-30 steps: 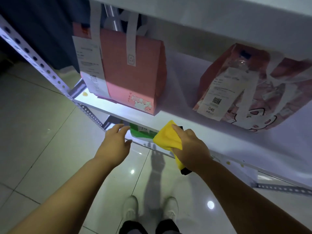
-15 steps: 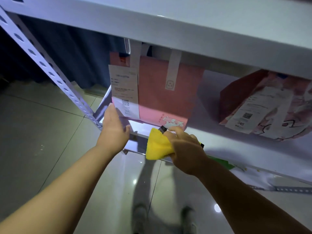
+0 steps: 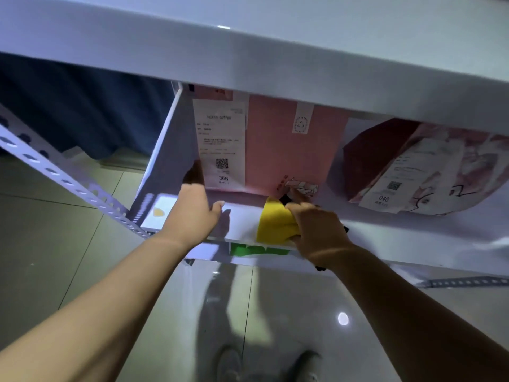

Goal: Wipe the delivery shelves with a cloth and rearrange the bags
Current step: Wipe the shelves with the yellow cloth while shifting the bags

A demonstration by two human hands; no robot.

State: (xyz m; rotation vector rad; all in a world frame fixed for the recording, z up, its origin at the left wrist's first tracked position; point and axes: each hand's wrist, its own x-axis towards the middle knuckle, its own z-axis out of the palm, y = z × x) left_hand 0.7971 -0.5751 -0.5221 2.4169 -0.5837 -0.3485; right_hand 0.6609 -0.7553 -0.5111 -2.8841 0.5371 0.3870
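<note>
A pink paper bag (image 3: 286, 150) with a white receipt marked 366 stands upright on the white lower shelf (image 3: 242, 216). My left hand (image 3: 192, 210) reaches to the bag's lower left corner; its fingertips are hidden behind the receipt, so the grip is unclear. My right hand (image 3: 316, 230) holds a yellow cloth (image 3: 275, 224) on the shelf at the bag's lower right corner. A second pink patterned bag (image 3: 429, 172), tagged 046, leans on the same shelf further right.
The upper shelf board (image 3: 275, 59) hangs low over the bags. A perforated white upright (image 3: 55, 172) slants at the left. Something green (image 3: 256, 249) shows under the shelf's front lip. Glossy floor tiles and my shoes (image 3: 270, 365) lie below.
Both hands have moved forward onto the lower shelf. The left hand reached the 366 bag's corner and the cloth came against the bag's right side. The view dipped under the upper shelf.
</note>
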